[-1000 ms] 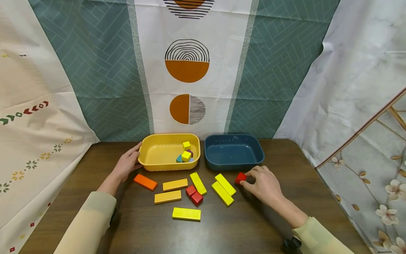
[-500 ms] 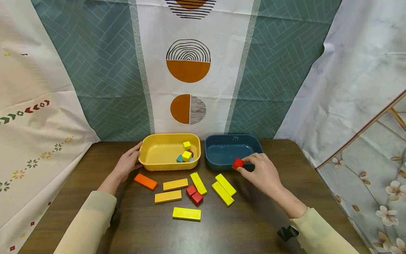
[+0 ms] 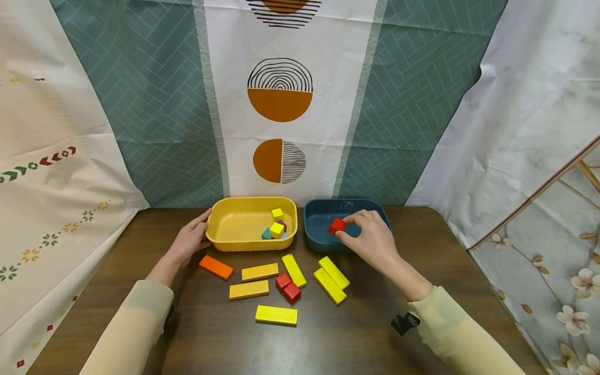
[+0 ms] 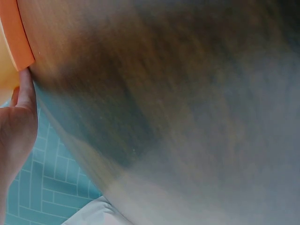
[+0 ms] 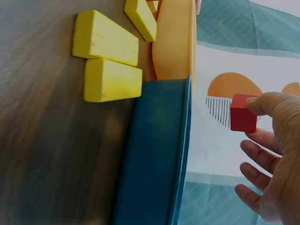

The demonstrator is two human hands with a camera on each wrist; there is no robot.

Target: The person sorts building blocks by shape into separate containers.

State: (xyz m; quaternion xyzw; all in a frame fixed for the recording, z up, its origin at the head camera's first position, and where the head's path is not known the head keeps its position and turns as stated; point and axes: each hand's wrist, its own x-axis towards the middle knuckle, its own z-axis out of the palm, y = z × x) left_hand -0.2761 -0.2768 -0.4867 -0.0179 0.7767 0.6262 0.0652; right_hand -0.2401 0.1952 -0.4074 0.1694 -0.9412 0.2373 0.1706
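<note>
My right hand (image 3: 372, 237) pinches a red cube (image 3: 336, 225) between thumb and forefinger, above the dark blue bin (image 3: 323, 245). In the right wrist view the red cube (image 5: 243, 113) is held up past the bin's rim, the other fingers spread loosely below. My left hand (image 3: 189, 239) rests against the left side of the yellow bin (image 3: 253, 246), fingers along its outer wall. Inside that bin lie yellow cubes (image 3: 277, 230), a teal cube (image 3: 266, 234) and a purple one, bunched at the right end. The left wrist view shows the hand (image 4: 18, 126) at the bin's edge, partly cut off.
In front of the bins lie an orange block (image 3: 216, 267), two light orange blocks (image 3: 249, 290), several long yellow blocks (image 3: 276, 315) and two red cubes (image 3: 291, 292) on the brown table (image 3: 211, 344). A patterned cloth (image 3: 164, 130) hangs right behind the bins.
The right hand has lifted the red cube off the table and carried it up and leftward over the blue bin. The left hand stays at the yellow bin.
</note>
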